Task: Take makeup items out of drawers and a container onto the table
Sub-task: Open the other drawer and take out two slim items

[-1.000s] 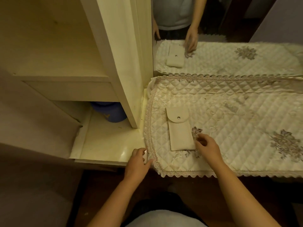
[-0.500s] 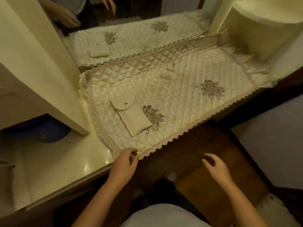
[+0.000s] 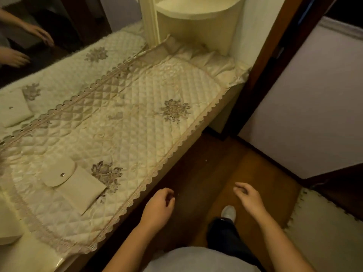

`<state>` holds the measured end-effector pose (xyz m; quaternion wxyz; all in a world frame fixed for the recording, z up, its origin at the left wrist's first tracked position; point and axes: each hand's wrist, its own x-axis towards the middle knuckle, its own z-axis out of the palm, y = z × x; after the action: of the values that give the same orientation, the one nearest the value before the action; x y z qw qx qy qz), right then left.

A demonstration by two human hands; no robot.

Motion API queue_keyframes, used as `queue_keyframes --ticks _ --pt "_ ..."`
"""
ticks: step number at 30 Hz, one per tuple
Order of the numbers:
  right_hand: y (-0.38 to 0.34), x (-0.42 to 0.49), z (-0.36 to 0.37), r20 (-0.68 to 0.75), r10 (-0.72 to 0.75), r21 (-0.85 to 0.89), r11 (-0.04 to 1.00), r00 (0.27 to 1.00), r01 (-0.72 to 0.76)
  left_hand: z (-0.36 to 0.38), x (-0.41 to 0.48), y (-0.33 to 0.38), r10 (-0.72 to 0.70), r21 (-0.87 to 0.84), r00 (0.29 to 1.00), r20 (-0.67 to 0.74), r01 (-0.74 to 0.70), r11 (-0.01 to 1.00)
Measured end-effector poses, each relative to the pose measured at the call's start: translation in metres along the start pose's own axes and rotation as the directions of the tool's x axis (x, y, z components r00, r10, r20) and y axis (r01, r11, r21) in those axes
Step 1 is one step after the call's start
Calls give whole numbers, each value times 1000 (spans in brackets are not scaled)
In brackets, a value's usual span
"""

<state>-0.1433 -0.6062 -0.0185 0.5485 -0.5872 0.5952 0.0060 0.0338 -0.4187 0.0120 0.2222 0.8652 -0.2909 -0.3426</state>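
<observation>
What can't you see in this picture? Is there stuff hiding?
- Inside the pouch, head view: its snapped flap is closed, so what it holds is hidden.
- Drawers: none show; the table front faces away from the camera.
- Left hand and right hand: seen from behind, palms hidden.
- Round shelf: its top is cut off by the picture's edge.
- Mirror: the reflection is dark and blurry.

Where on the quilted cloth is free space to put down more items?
Most of the quilted cloth is bare: the whole stretch from the snap pouch right to the ruffled end below the round shelf. Only the pouch's corner is taken.
</observation>
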Motion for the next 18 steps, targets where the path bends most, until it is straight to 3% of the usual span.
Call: queue_keyframes --ticks 7,10,18 --pt "9 84 -156 -48 85 111 991 995 -79 54 88 152 60 64 998 34 -62 996" --pt "-3 121 -200 -45 98 145 985 994 -91 57 116 195 94 98 995 -36 -90 991" --pt "-104 224 -175 129 37 305 949 991 -75 27 208 218 197 283 929 -314 -107 953"
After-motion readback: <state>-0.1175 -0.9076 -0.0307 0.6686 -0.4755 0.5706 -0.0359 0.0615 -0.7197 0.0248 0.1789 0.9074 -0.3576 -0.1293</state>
